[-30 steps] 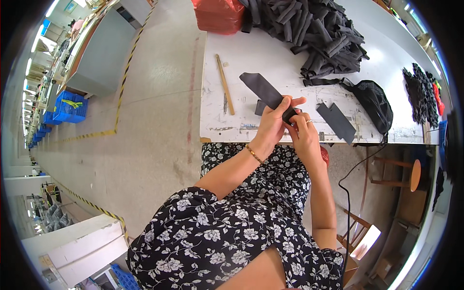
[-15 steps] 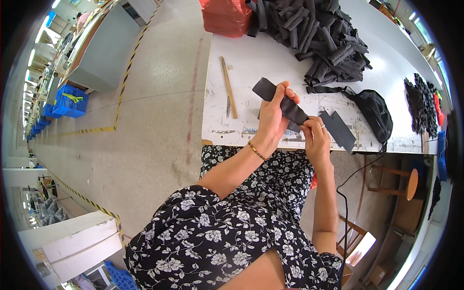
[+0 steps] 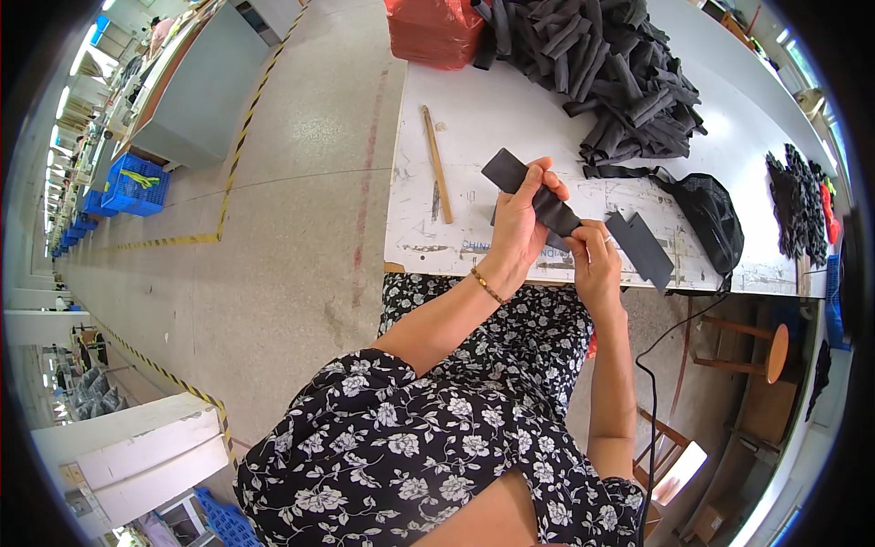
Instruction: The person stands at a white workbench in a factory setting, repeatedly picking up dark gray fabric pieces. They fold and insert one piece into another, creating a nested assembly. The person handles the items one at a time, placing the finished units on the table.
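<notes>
A black fabric strip (image 3: 556, 211), wide and slightly curled, is held above the near edge of the white table. My left hand (image 3: 518, 228) wraps round its middle, thumb on top, and the far end sticks out past the fingers. At the strip's near end, my right hand (image 3: 597, 262) pinches the edge between thumb and fingers. Flat dark pieces (image 3: 643, 251) lie on the table just right of my right hand. Another dark piece is partly hidden under my hands.
A large heap of curled black pieces (image 3: 592, 68) covers the far side, beside a red plastic bag (image 3: 433, 35). A wooden stick (image 3: 437, 169) lies at left, a black mesh bag (image 3: 706, 217) at right. More black strips (image 3: 795, 201) lie farther right. A wooden stool (image 3: 775, 351) stands below.
The strip and both hands stay almost in place, with the grip unchanged. The whole view has shifted slightly.
</notes>
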Action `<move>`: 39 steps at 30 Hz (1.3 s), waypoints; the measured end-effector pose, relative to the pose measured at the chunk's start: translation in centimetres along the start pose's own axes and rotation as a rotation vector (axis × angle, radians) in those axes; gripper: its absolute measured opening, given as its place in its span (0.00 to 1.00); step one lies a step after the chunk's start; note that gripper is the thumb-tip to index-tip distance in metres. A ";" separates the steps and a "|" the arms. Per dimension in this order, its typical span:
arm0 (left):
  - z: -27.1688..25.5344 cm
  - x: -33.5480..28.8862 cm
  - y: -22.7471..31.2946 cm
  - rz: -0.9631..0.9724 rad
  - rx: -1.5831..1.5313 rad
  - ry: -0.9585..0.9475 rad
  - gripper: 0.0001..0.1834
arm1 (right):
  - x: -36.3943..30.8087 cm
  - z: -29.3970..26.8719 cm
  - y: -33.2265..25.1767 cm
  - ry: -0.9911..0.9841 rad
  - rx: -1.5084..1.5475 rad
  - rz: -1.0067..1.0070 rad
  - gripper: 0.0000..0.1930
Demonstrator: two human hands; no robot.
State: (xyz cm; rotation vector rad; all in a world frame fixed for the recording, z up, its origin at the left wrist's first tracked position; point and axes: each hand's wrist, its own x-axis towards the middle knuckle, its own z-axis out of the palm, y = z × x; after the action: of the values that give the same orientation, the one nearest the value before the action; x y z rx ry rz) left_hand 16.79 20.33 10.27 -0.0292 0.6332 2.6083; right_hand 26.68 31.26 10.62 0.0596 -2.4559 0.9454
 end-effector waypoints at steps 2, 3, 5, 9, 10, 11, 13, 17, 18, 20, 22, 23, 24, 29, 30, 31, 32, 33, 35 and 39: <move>0.0 0.0 0.0 -0.001 -0.001 0.001 0.18 | 0.1 0.0 -0.1 -0.005 0.003 -0.004 0.04; -0.1 -0.1 0.1 -0.003 0.000 0.000 0.18 | 0.1 0.0 -0.1 -0.009 0.009 0.003 0.04; -0.1 0.0 0.1 -0.009 0.004 -0.002 0.18 | 0.0 0.1 0.0 -0.017 0.020 0.017 0.04; 0.0 0.0 0.3 0.000 0.011 0.013 0.18 | -0.1 0.4 0.0 0.015 0.129 0.129 0.07; -0.1 0.2 0.4 0.025 0.014 0.006 0.18 | 0.0 0.8 -0.4 0.043 0.231 0.208 0.08; -0.2 0.4 0.4 0.046 0.015 -0.003 0.18 | 0.0 1.3 -0.7 0.074 0.330 0.288 0.09; 0.2 0.5 0.1 0.061 0.038 -0.045 0.18 | -0.1 3.3 -0.1 0.228 0.492 0.566 0.12; -0.7 1.2 2.1 0.083 0.020 -0.162 0.19 | -0.9 3.2 -1.3 0.419 0.619 0.513 0.16; -0.8 1.2 2.5 0.074 0.005 -0.197 0.20 | -1.0 2.8 -1.8 0.431 0.704 0.524 0.17; -0.2 1.3 2.4 -0.025 -0.049 -0.262 0.20 | 0.4 2.2 -2.2 0.411 0.950 0.640 0.18; -0.3 1.0 1.9 -0.079 -0.043 -0.339 0.21 | 0.3 2.7 -1.1 0.311 0.792 0.625 0.11; -1.1 1.0 2.2 -0.057 -0.002 -0.383 0.22 | 0.5 2.5 -1.5 0.359 0.588 0.483 0.09; -1.9 1.0 2.5 -0.039 0.037 -0.428 0.22 | 0.7 2.1 -2.4 0.408 0.382 0.343 0.07; -6.1 1.1 3.8 0.020 -0.065 -0.187 0.08 | 0.5 2.0 -2.0 0.464 0.118 -0.043 0.11; -6.1 1.0 3.9 0.014 -0.078 -0.179 0.07 | 0.5 1.9 -2.0 0.456 0.097 -0.063 0.11; -6.2 1.0 4.0 0.008 -0.091 -0.172 0.07 | 0.5 1.9 -2.1 0.449 0.076 -0.084 0.11; -6.1 1.1 4.1 0.001 -0.105 -0.170 0.06 | 0.5 1.8 -2.1 0.445 0.052 -0.108 0.11; -6.0 1.0 4.3 0.017 -0.077 -0.167 0.06 | 0.4 1.8 -2.1 0.434 0.071 -0.062 0.10; -6.1 0.8 4.5 0.044 -0.024 -0.160 0.06 | 0.0 1.8 -2.2 0.409 0.105 0.034 0.09; -6.6 0.9 4.3 0.097 0.157 -0.067 0.07 | -0.1 2.3 -0.4 0.336 0.235 0.286 0.02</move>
State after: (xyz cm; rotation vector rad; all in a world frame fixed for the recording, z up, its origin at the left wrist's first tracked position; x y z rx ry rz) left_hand 13.55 14.41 6.09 0.1413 0.8325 2.6307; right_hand 25.84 29.52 9.35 -0.3506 -2.0689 1.2503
